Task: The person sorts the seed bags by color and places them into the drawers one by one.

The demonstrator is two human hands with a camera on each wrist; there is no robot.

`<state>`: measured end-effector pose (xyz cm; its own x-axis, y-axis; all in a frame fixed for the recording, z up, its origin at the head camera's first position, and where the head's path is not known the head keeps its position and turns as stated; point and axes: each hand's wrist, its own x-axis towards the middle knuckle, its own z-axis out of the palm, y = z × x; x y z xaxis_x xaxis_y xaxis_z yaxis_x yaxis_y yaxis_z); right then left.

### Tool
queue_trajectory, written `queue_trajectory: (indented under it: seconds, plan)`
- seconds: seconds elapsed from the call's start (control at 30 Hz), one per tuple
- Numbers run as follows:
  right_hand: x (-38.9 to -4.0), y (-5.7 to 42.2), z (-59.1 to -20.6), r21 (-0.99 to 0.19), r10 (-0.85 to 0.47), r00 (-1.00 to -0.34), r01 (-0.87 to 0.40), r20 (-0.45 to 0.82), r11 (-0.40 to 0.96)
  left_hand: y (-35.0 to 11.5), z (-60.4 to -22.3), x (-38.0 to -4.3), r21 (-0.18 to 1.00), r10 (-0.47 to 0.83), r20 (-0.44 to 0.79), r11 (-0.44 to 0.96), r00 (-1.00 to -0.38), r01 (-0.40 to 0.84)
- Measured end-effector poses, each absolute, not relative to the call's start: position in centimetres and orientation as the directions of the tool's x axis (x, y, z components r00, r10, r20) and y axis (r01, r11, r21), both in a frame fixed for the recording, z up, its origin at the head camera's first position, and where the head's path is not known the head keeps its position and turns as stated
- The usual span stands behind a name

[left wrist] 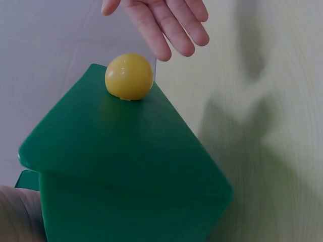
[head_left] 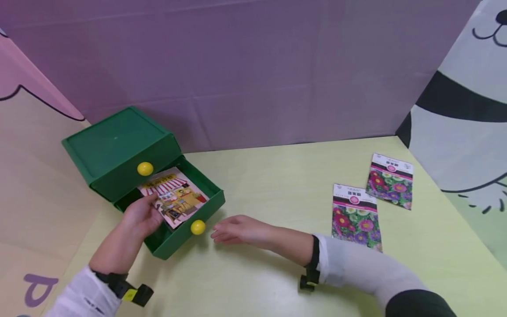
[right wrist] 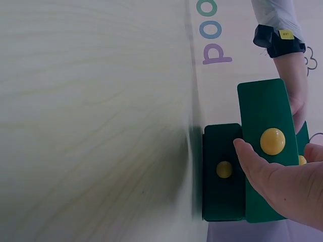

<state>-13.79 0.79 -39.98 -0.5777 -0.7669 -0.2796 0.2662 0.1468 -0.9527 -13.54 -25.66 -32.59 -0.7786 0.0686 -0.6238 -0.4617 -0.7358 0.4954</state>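
Observation:
A green drawer box stands at the left with a pulled-out drawer that has a yellow knob. In this drawer lies a flat booklet printed with a striped awning and a shop scene. My left hand reaches into the drawer and pinches the booklet's near left edge, its thumb side up and the other fingers partly hidden. To the right of the knob, my right hand hovers above the table, fingers extended and holding nothing.
Two flower-picture seed packets lie at the table's right, the nearer one partly covered by my right sleeve. A closed drawer sits below the pulled-out one. A purple cloth wall rises behind the table.

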Motion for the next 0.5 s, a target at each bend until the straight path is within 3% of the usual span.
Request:
queue_trajectory:
  seconds: [0.23, 0.5]
  plan:
    - [-14.2, 0.0, -40.2, -0.945, -0.762, -0.578, 0.3, -0.291, 0.133, -24.8, -32.1, -13.3, 0.604, 0.033, -0.611, -0.625, -0.791, -0.493]
    - [-14.2, -0.8, -40.2, -0.941, -0.773, -0.572, 0.328, -0.273, 0.089, -23.8, -30.8, -12.6, 0.716, -0.161, -0.581, -0.567, -0.798, -0.408]
